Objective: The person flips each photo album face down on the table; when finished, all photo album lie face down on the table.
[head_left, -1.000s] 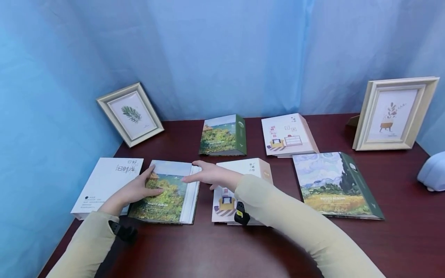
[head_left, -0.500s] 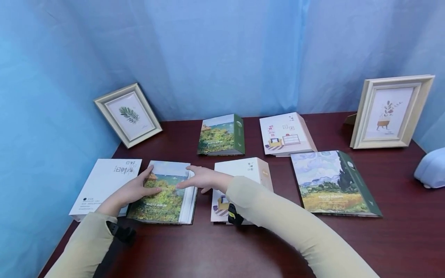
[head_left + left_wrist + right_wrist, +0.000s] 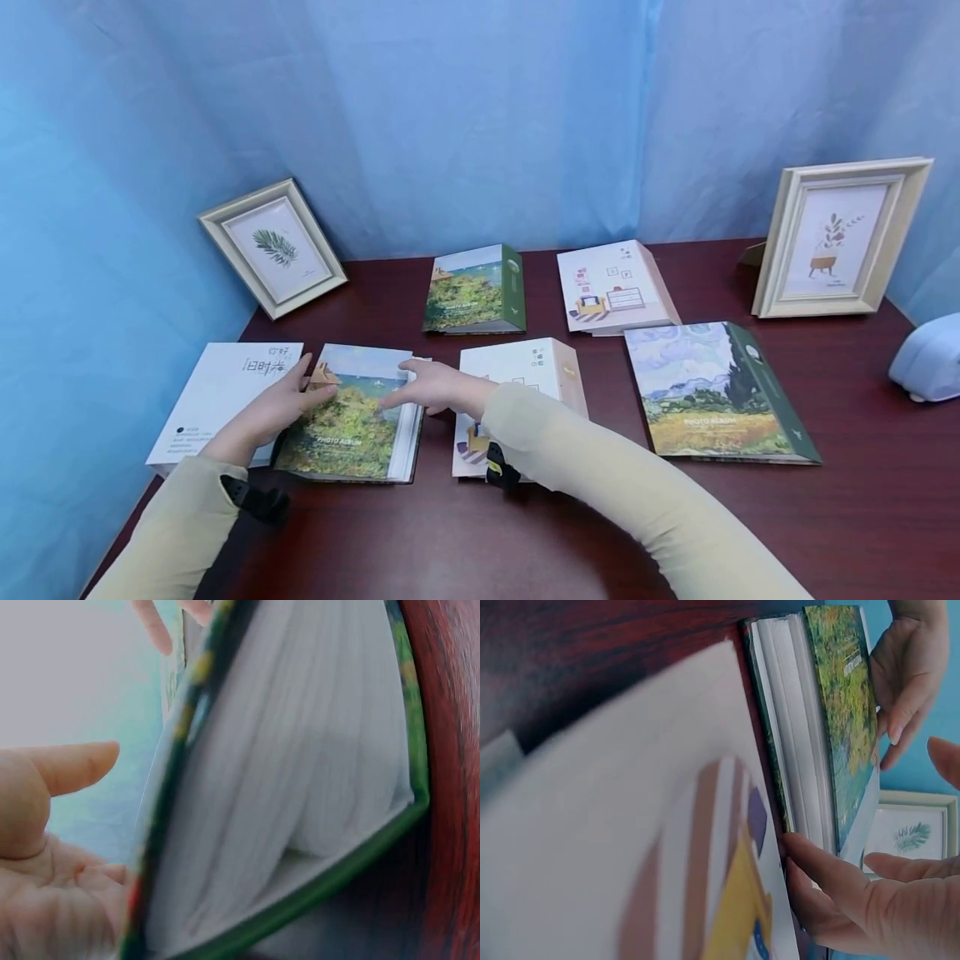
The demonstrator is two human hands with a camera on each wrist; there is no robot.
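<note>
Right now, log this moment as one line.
left hand: rests on photo album | right hand: touches its page edge | album: flat on table

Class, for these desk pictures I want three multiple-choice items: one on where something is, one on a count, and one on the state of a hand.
1. Where does the leaf-print frame stand?
A. Back left of the table
B. Front right of the table
C. On top of an album

2. How many picture frames stand on the table?
A. One
B. Two
C. Four

3. How is the left hand on the landscape photo album?
A. Clenched in the air above it
B. Resting on its cover with fingers extended
C. Far from it, on the blue device

Answers:
1. A, it leans against the blue curtain at the back left corner.
2. B, the leaf-print frame and the plant-print frame at the back right.
3. B, the head view shows its fingers spread across the cover, while the right hand touches the page edge.
</note>
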